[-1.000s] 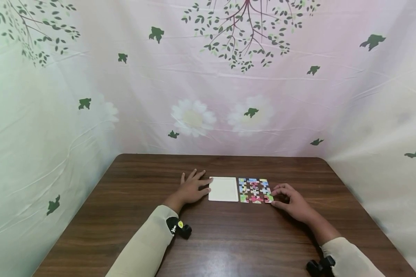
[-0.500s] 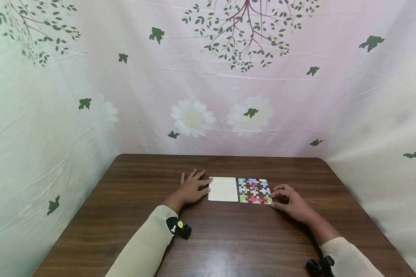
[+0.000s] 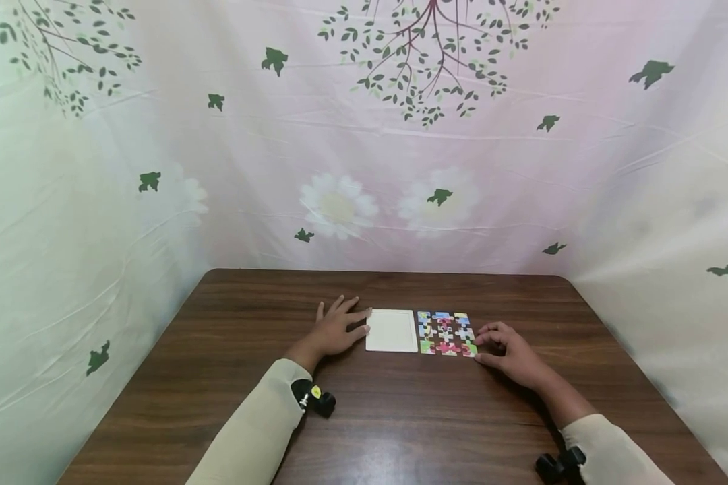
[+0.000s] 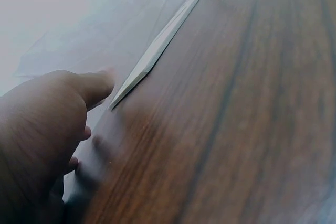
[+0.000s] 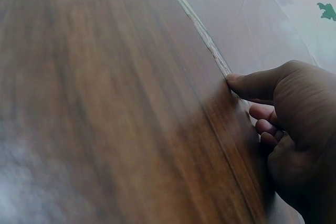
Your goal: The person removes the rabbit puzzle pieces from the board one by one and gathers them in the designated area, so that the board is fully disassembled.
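Note:
On the table lies a white square puzzle tray (image 3: pixel 391 331), a blank board with a raised rim. My left hand (image 3: pixel 334 332) rests at its left edge, fingers spread, with index finger and thumb touching the rim. To the tray's right, several colourful puzzle pieces (image 3: pixel 445 332) lie in rows, with narrow gaps between them. My right hand (image 3: pixel 511 353) has its thumb and curled fingers at the near right corner puzzle piece (image 3: pixel 469 349). In the right wrist view, the thumb (image 5: pixel 252 85) meets the thin edge of the pieces (image 5: pixel 212 48). The piece's top is hidden there.
The brown wooden table (image 3: pixel 376 411) extends around both hands. A patterned cloth (image 3: pixel 388 155) with leaves and flowers hangs behind the table and along both sides. Black wrist cameras sit on the left sleeve (image 3: pixel 249 424) and the right sleeve (image 3: pixel 613 451).
The near right corner puzzle piece has shifted slightly left and towards me, with my right hand at it. My left hand and the tray are practically still.

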Tool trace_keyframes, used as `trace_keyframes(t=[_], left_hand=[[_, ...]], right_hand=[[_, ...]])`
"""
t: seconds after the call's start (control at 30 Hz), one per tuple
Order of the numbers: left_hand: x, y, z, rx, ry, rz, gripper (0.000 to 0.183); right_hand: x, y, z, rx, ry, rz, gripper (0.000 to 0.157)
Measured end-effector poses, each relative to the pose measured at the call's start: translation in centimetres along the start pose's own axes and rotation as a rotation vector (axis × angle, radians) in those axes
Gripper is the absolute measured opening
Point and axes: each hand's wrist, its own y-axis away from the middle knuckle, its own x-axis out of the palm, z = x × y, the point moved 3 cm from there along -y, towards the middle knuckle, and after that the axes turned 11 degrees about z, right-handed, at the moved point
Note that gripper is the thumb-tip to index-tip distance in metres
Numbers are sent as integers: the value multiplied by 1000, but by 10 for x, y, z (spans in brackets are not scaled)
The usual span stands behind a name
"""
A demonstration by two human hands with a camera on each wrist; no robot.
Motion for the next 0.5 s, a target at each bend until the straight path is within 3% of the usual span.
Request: trace_keyframes(t=[0.27,0.5], left_hand=[[0,1,3,10,58,-85,56],[0,7,5,-22,65,-152,57]], right_hand=[[0,-1,0,-5,-15,2,17],[-2,4,0,-23,-16,-33,20]])
